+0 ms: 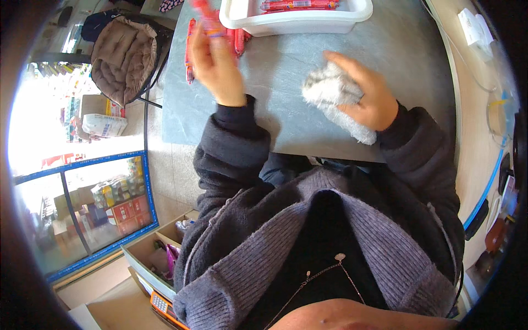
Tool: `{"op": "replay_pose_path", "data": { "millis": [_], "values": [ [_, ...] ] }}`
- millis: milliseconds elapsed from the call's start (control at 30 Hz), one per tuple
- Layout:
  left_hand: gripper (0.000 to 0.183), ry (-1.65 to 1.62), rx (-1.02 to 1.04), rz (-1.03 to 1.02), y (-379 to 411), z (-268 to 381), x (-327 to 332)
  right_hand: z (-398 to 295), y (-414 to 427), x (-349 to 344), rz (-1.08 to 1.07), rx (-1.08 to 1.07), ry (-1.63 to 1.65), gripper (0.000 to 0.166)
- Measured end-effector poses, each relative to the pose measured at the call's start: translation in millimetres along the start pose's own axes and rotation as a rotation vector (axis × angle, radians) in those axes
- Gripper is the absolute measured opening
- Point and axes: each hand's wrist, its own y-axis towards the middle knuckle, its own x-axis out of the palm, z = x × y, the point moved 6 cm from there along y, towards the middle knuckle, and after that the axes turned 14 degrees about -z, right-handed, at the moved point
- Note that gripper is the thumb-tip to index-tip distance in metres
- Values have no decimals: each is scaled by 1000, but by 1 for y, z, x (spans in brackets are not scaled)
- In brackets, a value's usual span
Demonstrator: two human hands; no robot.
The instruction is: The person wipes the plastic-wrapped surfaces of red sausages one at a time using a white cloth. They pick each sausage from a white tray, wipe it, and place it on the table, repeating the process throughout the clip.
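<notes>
My left hand [218, 72] is raised over the left part of the grey tabletop [276, 70], shut on a red-wrapped sausage stick [208, 20] that is blurred. Below and around that hand lie several more red-wrapped sticks [239, 43], partly hidden by it. In my right hand [373, 97] is a bunched grey-white fluffy cloth [328, 88]; one end of it hangs down towards the table's near edge. At the far side stands a white plastic tray [301, 27] with red-wrapped sticks [299, 5] in it, cut off by the top of the view.
Left of the table is a padded brown seat [119, 57] on a dark frame. A blue-framed glass case [103, 206] with boxed goods is at the lower left, near an open drawer [154, 258]. Along the right runs a pale wooden ledge [470, 119] with a cable.
</notes>
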Motion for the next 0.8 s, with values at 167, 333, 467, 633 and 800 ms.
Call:
{"op": "replay_pose_path", "data": {
  "millis": [167,333,467,633,800],
  "values": [
    [31,290,-272,138,19,-57,-80,2,-1,-4,34,-5,45,68],
    [28,548,-482,-74,11,-129,-100,4,-3,-1,35,-16,57,68],
    [26,723,-488,-130,8,-144,-99,4,-4,-4,46,-14,61,67],
    [26,784,-481,-140,7,-131,-100,6,0,-1,40,-5,80,68],
    [23,876,-5,-157,48,-54,-52,8,5,2,54,-4,66,66]
  ]
}}
